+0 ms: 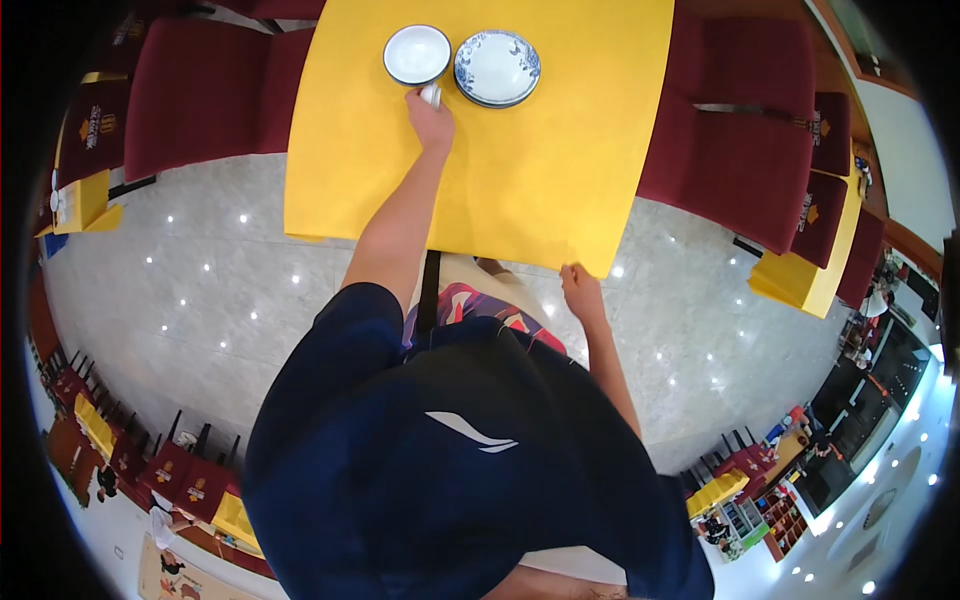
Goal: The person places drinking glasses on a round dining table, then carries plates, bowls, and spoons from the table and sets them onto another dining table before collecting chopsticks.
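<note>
At the far part of the yellow-covered table (530, 170), my left hand (432, 124) is closed around a small white piece of crockery (431, 95), perhaps a small cup; its shape is mostly hidden by the fingers. Just beyond that hand is a white bowl (417, 54) with a dark rim, maybe stacked on others. To its right sits a stack of white plates (497, 67) with a blue floral pattern. My right hand (582, 293) is beside the near edge of the tablecloth, its fingers curled in and nothing visible in them.
Dark red chairs line both sides of the table, a left one (200, 100) and a right one (740, 150) close to its edges. Grey shiny floor (180, 260) surrounds it. Other yellow-covered tables (800, 280) and several people are farther off.
</note>
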A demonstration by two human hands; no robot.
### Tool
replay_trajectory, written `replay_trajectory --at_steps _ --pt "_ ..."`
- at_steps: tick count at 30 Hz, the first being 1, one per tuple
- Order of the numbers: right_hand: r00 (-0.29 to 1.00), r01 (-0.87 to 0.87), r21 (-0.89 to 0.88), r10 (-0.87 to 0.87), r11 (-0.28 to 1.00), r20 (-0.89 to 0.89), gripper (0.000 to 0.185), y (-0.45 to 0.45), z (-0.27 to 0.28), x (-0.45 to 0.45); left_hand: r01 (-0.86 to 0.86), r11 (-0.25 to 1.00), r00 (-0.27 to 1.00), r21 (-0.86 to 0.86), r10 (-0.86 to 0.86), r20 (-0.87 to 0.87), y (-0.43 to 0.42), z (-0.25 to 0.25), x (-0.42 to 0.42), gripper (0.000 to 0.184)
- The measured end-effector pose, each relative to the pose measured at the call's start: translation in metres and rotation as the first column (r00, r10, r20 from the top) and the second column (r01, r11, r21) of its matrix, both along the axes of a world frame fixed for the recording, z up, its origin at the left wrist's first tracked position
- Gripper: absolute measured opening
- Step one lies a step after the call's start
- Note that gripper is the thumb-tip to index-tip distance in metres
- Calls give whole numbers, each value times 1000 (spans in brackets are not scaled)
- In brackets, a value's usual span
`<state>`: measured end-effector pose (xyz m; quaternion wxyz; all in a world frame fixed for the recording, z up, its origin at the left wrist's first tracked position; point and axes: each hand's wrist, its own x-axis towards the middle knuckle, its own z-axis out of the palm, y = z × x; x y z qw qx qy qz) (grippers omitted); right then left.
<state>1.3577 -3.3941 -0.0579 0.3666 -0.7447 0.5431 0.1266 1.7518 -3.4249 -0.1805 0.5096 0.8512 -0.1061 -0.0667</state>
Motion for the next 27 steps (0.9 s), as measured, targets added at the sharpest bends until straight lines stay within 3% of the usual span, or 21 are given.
replay_trajectory --at_steps 4,5,7,8,10,14,17,19,23,26,27 --pt "959 280 236 -280 931 -33 32 31 -11 -56 -96 992 992 84 88 93 -17 -15 -6 37" --pt "960 278 233 -278 932 -32 32 37 -10 -65 -99 992 992 82 91 92 -22 -14 -7 37" --pt "905 422 336 -411 842 -107 29 53 -16 -87 -190 970 975 152 169 146 -31 -10 -10 37" --pt "905 423 332 -412 843 -107 29 60 -21 -98 -189 971 975 149 168 143 -35 -11 -11 37" --pt "828 556 413 -526 721 -197 28 74 -30 -118 -272 932 962 239 266 59 -44 -11 -11 37" --pt "759 643 460 -593 613 -269 27 91 -34 -131 -293 905 951 309 310 -7 -49 -5 -8 42" --pt "728 662 508 -633 551 -263 28 96 -37 -128 -203 926 979 319 192 65 -35 1 -13 54" --pt "730 653 519 -641 552 -237 28 94 -38 -119 -95 990 993 107 87 80 -18 15 -24 65" --pt "759 601 549 -629 581 -166 28 78 -29 -89 -47 999 992 14 48 -116 7 13 -34 65" --pt "789 558 550 -602 621 -122 28 66 -20 -69 17 999 984 42 -10 -177 10 -10 -34 54" --pt "780 558 543 -619 627 -86 28 62 -17 -65 7 996 982 -92 -24 -185 3 -23 -31 47"
